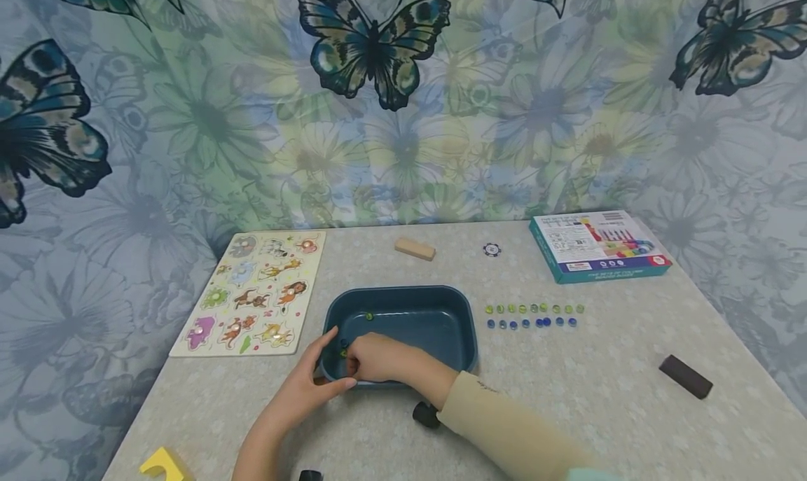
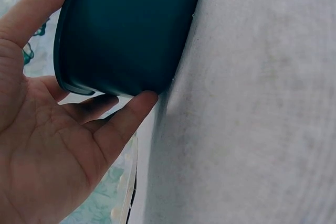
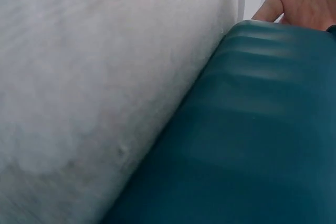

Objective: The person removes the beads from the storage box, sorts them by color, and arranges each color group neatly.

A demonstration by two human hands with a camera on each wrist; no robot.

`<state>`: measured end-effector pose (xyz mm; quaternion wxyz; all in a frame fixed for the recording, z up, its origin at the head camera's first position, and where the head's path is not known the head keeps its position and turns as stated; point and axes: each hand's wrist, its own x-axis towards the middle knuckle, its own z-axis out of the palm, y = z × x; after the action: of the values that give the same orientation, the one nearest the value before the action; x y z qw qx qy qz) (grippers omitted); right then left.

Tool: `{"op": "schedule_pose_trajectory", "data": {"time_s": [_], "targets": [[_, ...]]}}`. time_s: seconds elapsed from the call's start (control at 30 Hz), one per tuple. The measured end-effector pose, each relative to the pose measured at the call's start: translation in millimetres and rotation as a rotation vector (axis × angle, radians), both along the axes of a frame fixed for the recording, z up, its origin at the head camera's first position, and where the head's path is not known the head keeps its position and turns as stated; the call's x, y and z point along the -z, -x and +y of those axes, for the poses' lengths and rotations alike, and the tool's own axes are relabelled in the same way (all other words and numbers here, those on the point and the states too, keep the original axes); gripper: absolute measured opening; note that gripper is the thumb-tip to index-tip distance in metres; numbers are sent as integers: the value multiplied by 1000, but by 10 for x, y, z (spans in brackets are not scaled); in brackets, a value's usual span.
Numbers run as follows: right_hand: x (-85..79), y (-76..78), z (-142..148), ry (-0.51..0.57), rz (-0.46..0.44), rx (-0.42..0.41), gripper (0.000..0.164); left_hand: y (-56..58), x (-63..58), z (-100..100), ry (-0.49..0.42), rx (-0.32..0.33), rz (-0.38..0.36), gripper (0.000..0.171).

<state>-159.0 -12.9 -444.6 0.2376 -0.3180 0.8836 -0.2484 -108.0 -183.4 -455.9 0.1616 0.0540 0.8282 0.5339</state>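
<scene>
A dark blue rectangular tub [image 1: 403, 295] stands on the table with a few small glass marbles inside. One green marble [image 1: 369, 316] lies toward the back; a blue marble [image 1: 344, 343] and another green one [image 1: 344, 353] are at the left end. My left hand [image 1: 309, 390] holds the tub's near left corner, thumb on one side and fingers on the other, as the left wrist view also shows. Inside the tub, my right hand [image 1: 384, 357] reaches down beside the marbles with bent fingers. Its fingertips are hidden, so anything between them cannot be seen. The right wrist view shows mostly the tub's outer wall [image 3: 252, 129].
Right of the tub lie a row of green marbles [image 1: 534, 308] and a row of blue marbles [image 1: 526, 324]. An animal puzzle board [image 1: 252, 295] lies left. Behind are a wooden block [image 1: 415, 248], a round chip [image 1: 492, 250] and a box [image 1: 599, 246]. Dark block [image 1: 686, 377], right; yellow piece [image 1: 165, 463], front left.
</scene>
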Motion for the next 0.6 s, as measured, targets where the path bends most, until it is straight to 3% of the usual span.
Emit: {"op": "schedule_pose_trajectory", "data": {"time_s": [0.2,0.3,0.6], "targets": [[-65,-6,88,35,95,-15,5,-15,13,-14,-27,16,10,89],[-136,13,204,109,134,-5,1,-19,22,-13,-9,7,15,88],[-450,-35,706,319,305,6,12,-17,32,-1,48,-6,29,87]]}}
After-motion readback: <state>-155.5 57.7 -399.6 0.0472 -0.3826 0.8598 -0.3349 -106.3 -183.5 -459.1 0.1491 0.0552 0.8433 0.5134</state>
